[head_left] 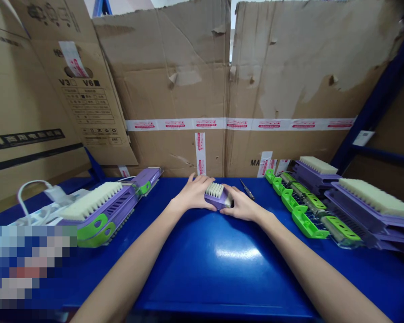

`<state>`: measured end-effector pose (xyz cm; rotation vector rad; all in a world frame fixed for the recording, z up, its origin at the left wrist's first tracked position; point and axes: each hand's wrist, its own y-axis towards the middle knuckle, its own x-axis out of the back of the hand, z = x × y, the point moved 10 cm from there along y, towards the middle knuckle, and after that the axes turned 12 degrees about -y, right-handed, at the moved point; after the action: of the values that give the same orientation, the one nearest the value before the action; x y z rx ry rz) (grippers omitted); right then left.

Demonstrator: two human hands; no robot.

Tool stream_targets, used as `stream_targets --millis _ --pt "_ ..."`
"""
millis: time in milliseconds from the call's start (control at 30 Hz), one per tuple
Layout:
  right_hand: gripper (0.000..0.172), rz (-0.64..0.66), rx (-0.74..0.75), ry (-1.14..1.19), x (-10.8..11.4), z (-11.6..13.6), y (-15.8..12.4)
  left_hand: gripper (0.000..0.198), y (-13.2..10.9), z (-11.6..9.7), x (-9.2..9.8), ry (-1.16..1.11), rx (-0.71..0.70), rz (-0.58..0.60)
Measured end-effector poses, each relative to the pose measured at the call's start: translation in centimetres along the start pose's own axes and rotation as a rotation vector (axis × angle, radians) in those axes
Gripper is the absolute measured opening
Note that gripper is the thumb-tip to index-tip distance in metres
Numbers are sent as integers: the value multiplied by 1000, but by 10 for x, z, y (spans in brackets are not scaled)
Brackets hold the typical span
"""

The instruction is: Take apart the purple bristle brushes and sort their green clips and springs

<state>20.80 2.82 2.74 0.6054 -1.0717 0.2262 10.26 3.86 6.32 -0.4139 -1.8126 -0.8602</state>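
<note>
Near the back middle of the blue table, a purple plastic housing (217, 202) with a cream ridged pad (215, 190) on top is held between both of my hands. My left hand (195, 193) grips its left side, the fingers behind and the thumb at the front. From the right, my right hand (240, 203) wraps round the other end, thumb low and fingers over the edge. A dark gap shows by the right thumb; what lies inside cannot be made out. Just beyond my right hand lies a thin screwdriver (247, 189).
Joined purple housings with green ends (101, 211) stand at left beside a white cable (30, 184). At right are bright green plastic brackets (303, 220), clear-sided parts with green tops (341, 229), and stacked purple housings (366, 220). Cardboard sheets (175, 89) wall the back.
</note>
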Motion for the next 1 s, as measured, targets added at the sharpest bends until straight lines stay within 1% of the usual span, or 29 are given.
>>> stream_targets --millis 67,133,200,267,300,333,367,433,467,500,567,667,733,800,867,933,1000 --pt "95 33 6 72 0 7 0 87 2 -9 -5 -36 -11 75" --pt "99 108 -37 203 -1 6 1 78 3 -11 -8 -99 48 145" --pt "102 213 -103 395 -2 0 -2 71 3 -7 -4 -180 122 177" --pt "100 269 -145 635 3 -5 -6 70 2 -2 3 -283 164 159" --pt "96 253 -159 748 9 -9 -6 72 1 3 8 -334 178 129" --pt "89 208 -176 829 15 -14 -6 74 0 8 13 -374 198 82" --pt "79 140 -203 860 22 -22 -6 75 -2 16 18 -399 225 26" --pt "58 -16 -291 779 31 -38 -5 76 -5 31 26 -397 286 -83" --pt "53 -79 -342 697 32 -45 -6 75 -7 37 28 -380 307 -123" --pt "54 -121 -386 614 31 -50 -6 74 -8 42 28 -362 319 -153" --pt "59 -155 -421 485 23 -52 -5 75 -9 46 29 -332 321 -195" --pt "69 -204 -377 336 13 -49 -2 79 -9 45 30 -268 301 -250" --pt "71 -240 -336 222 10 -48 -3 81 -9 40 31 -191 260 -277" --pt "71 -249 -300 92 7 -47 -3 82 -8 32 31 -92 204 -282" --pt "74 -242 -299 -48 6 -47 -3 83 -7 26 27 19 159 -269" --pt "76 -235 -317 -190 7 -47 -4 86 -7 21 21 121 135 -255" --pt "77 -242 -286 -318 12 -41 -3 88 -6 18 15 200 111 -227"
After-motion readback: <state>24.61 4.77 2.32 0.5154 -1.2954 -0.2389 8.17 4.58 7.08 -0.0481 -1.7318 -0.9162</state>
